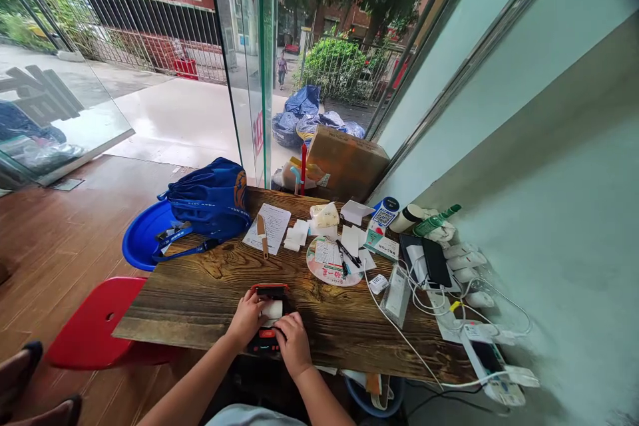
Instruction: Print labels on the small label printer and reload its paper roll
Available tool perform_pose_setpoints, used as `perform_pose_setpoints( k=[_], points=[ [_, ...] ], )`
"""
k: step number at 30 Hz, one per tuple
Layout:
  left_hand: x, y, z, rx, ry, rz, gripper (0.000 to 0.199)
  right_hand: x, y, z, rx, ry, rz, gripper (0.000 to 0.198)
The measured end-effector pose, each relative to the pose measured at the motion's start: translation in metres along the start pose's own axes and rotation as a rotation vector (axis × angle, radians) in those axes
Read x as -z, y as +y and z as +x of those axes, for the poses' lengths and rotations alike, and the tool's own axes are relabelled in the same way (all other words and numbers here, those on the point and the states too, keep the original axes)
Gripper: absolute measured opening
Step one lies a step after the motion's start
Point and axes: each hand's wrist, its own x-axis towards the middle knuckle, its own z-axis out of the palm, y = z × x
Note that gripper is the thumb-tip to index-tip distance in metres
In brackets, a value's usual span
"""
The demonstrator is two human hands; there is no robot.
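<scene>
A small black printer with red-orange trim (265, 347) lies at the table's near edge, its lid (270, 290) raised. Inside the bay sits a white paper roll (272, 309). My left hand (246, 321) grips the printer's left side, its fingertips against the roll's left end. On the right side of the printer, my right hand (293, 344) is closed with bent fingers near the roll's lower end; its fingertips are partly hidden.
Beyond the printer lie a printed sheet (279, 221) with a brown-handled knife-like tool (262, 234), a round fan (319, 267) and pens (348, 253). White cables (399, 333) and a power strip (492, 373) run along the right. A blue bag (210, 196) rests at the left corner, above a red stool (94, 326).
</scene>
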Motion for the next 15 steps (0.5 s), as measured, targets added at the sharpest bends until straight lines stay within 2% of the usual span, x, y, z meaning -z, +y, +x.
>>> perform_pose_setpoints(
  k=[9,15],
  points=[
    [-0.001,-0.006,-0.002,-0.044,0.025,-0.022,0.048,-0.011,-0.008,0.002,-0.049,0.024,-0.065,0.016],
    [-0.006,-0.006,-0.001,-0.004,0.062,-0.032,0.049,-0.017,-0.002,0.004,-0.038,0.025,-0.087,0.016]
  ],
)
